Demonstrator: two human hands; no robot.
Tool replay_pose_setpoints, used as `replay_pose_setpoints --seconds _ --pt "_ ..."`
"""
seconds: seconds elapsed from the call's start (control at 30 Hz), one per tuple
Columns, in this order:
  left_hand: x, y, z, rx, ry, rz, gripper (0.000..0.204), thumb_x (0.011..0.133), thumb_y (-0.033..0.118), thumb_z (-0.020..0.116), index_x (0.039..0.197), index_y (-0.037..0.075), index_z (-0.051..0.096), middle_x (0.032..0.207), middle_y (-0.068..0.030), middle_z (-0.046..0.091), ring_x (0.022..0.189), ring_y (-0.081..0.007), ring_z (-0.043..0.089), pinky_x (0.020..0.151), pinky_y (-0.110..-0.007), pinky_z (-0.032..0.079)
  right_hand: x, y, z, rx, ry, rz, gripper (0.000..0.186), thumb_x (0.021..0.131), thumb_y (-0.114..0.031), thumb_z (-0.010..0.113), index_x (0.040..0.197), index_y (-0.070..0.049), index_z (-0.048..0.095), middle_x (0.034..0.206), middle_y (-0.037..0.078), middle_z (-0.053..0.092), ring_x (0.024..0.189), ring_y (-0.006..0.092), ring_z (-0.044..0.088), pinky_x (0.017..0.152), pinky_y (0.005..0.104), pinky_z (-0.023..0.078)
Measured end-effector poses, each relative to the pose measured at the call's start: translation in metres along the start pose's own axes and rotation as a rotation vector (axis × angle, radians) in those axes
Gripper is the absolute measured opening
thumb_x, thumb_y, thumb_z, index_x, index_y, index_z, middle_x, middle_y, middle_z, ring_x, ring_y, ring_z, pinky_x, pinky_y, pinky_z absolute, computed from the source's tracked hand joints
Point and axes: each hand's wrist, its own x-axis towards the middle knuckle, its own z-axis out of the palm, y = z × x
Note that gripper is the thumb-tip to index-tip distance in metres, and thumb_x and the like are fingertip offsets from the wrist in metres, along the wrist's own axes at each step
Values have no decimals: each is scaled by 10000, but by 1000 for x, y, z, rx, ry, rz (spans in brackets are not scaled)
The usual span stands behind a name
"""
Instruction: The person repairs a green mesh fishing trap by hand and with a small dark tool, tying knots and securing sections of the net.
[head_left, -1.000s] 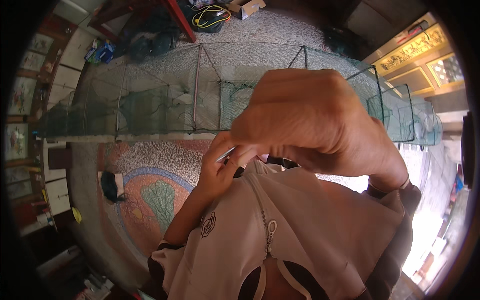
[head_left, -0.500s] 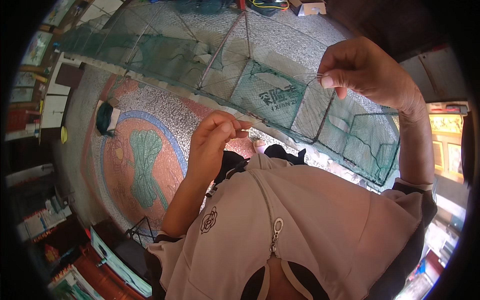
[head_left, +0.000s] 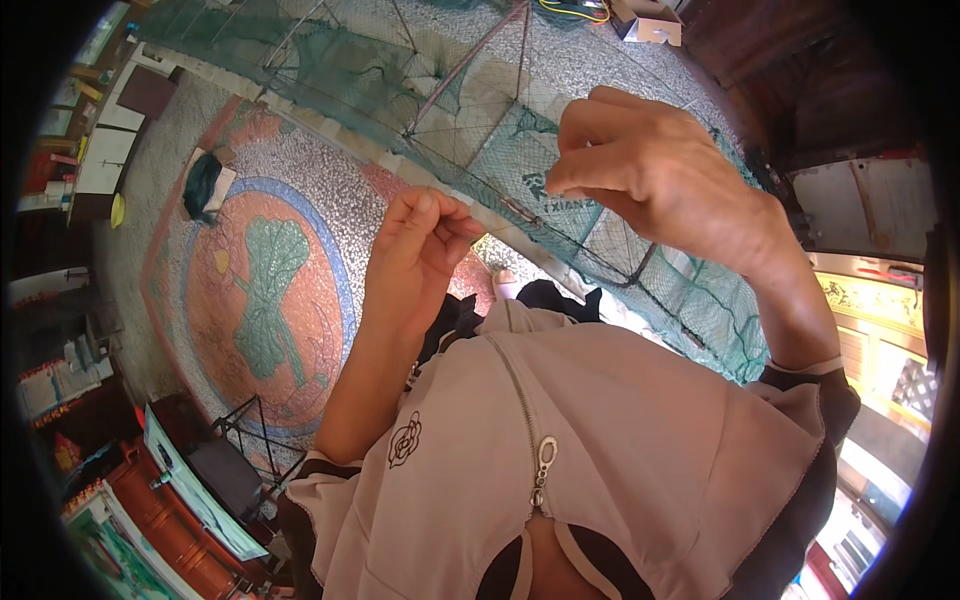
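- Left hand [head_left: 430, 235], eleven o'clock from the zip [head_left: 545, 460]: thumb against fingers, anything pinched too fine to see.
- Right hand [head_left: 655, 170], one o'clock: fingers curled, tips hidden; can't tell its grip.
- Looks like fine two-handed fingerwork; next seems to call for steady pinching.
- Green net [head_left: 508, 150] beyond, eleven to two.

Strong light pours in from my right, burning the lower edge there white and glaring off the floor [head_left: 340, 180] by my foot [head_left: 505, 283]; upper right, deep gloom! My right hand [head_left: 665, 170] catches a soft sheen, shaded underneath. Cabinets [head_left: 107, 165] bow along the left, details smeared, inside a black rim.
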Motion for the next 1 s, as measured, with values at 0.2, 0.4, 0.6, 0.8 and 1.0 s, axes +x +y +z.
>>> replay_pose_setpoints --seconds 0.2,0.4,0.6,0.8,1.0 --pt "0 1 7 -16 26 -5 142 976 182 498 945 47 533 897 -77 608 780 -146 595 551 -229 403 5 14 21 -189 -63 34 29 681 -66 611 702 -76 630 783 45 540 844 233 574 667 348 497" --pt "-2 0 5 -45 30 -2 123 975 168 499 961 54 544 909 -67 619 794 -141 620 629 -225 435 11 12 30 -285 -114 -10 20 676 -60 616 678 -72 632 809 43 555 861 231 577 699 336 509" --pt "-3 1 9 11 18 23 158 956 213 543 932 57 546 879 -51 604 753 -120 578 611 -217 435 17 13 40 -113 -207 -5 121 715 -32 601 826 -69 631 807 58 557 885 268 581 723 363 502" --pt "-11 -3 11 -12 23 2 131 967 188 522 970 57 534 929 -44 584 789 -128 594 754 -251 474 20 6 56 141 -129 -4 117 751 -11 611 844 -80 597 829 89 513 784 285 556 655 400 459" --pt "-22 -12 11 30 45 25 127 972 186 513 945 62 522 939 -33 558 791 -111 583 729 -227 464 26 8 63 225 -290 103 101 753 -94 670 842 -84 623 863 89 483 780 277 554 660 386 449"
